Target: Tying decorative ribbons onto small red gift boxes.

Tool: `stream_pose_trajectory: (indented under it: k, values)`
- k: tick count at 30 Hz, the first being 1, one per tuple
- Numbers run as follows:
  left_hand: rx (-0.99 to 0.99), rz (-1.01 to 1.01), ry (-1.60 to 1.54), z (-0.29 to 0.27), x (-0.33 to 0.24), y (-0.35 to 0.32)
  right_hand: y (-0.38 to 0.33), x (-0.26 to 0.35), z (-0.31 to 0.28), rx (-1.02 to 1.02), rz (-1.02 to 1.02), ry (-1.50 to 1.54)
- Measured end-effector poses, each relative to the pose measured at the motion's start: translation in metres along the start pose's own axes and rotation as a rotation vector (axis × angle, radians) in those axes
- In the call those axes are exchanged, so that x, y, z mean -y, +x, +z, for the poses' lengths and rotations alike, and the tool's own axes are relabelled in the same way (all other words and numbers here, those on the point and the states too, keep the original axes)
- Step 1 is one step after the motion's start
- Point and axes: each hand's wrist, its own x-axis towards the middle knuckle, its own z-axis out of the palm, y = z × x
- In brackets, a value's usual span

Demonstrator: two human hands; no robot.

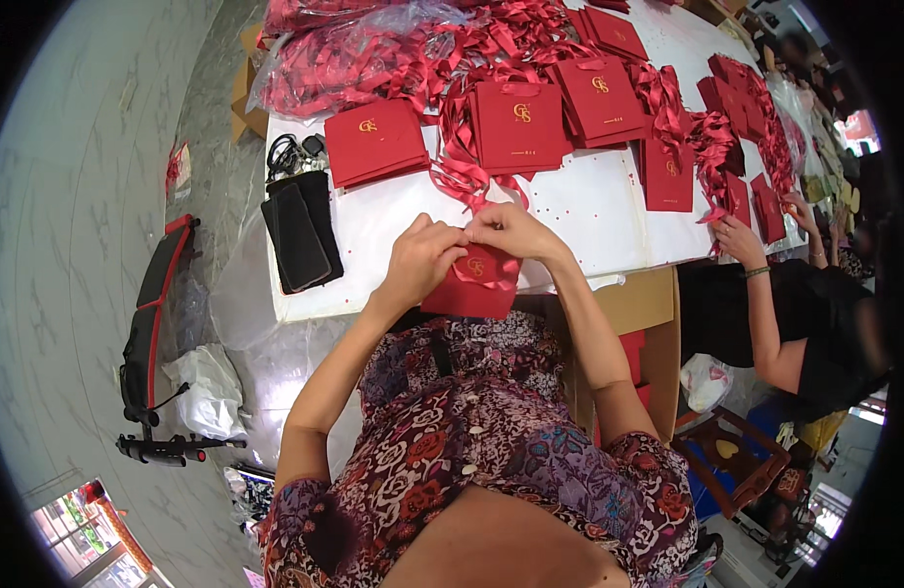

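A small red paper gift bag (468, 297) with gold print hangs over the table's near edge, just in front of my body. At its upper left edge, my left hand (424, 259) is closed with thumb and fingers pinched together. My right hand (513, 233) pinches at the bag's top beside it, the fingertips of both hands nearly meeting. A pink-red ribbon (493, 285) lies across the bag's front. What sits right between the fingertips is small and partly hidden, but it looks like ribbon at the bag's top. Loose red ribbons (459, 174) trail on the table just beyond my hands.
Stacks of red bags (376, 140) line the white table (373, 225). A plastic sack of ribbons (339, 64) lies behind them. A dark phone (297, 240) rests at left. An open cardboard box (658, 314) stands to my right, where a co-worker's hand (741, 240) handles ribbon.
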Motion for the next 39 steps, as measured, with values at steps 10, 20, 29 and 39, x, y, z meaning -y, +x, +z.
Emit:
stream_pose_trajectory:
  k: [10, 20, 29, 39]
  values:
    - [0.034, -0.074, 0.049, -0.007, 0.004, 0.010, 0.021, -0.013, 0.023, -0.216, 0.035, -0.106]
    - [0.078, -0.288, 0.034, -0.002, 0.028, -0.016, 0.023, -0.005, 0.005, -0.610, 0.030, -0.159]
    - [-0.066, -0.427, 0.119, 0.025, 0.046, 0.000, 0.025, -0.012, 0.037, -0.490, -0.010, -0.469]
    - [-0.077, -0.654, -0.071, 0.042, 0.040, 0.013, 0.014, -0.012, 0.037, -0.559, 0.029, -0.132]
